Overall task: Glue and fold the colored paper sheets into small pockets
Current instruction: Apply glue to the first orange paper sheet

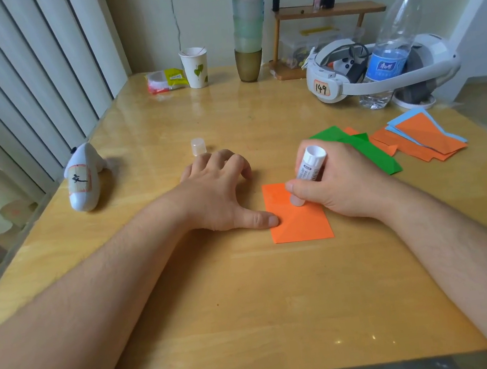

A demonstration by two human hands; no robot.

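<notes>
the orange paper sheet (298, 217) lies flat on the wooden surface (251, 306), near the middle and slightly toward the right hand. faint crease lines cross it.

the right hand (337, 185) holds a white glue stick (310, 164), fingers (297, 186) curled round the barrel. the stick is tilted, its base pointing up and away, its glue end touching the upper middle of the orange sheet.

the left hand (221, 190) rests on the surface to the left of the sheet. its thumb (260, 219) is stretched out sideways, the tip pressing the left edge of the sheet. the other fingers are loosely bent, tips down on the surface, holding nothing.

the translucent glue cap (198, 146) stands upright on the surface just beyond the left hand.

a green paper sheet (363, 145) lies behind the right hand, partly hidden by it. further right sits a loose pile of orange and blue sheets (423, 137), overlapping one another.

a white shark-shaped toy (83, 179) lies near the left edge of the surface. at the far edge stand a paper cup (195, 67), a stack of tinted plastic cups (248, 30), a small wooden shelf (328, 11), a white headset (375, 70) labelled 149, and a water bottle (393, 40) with a blue cap.
</notes>
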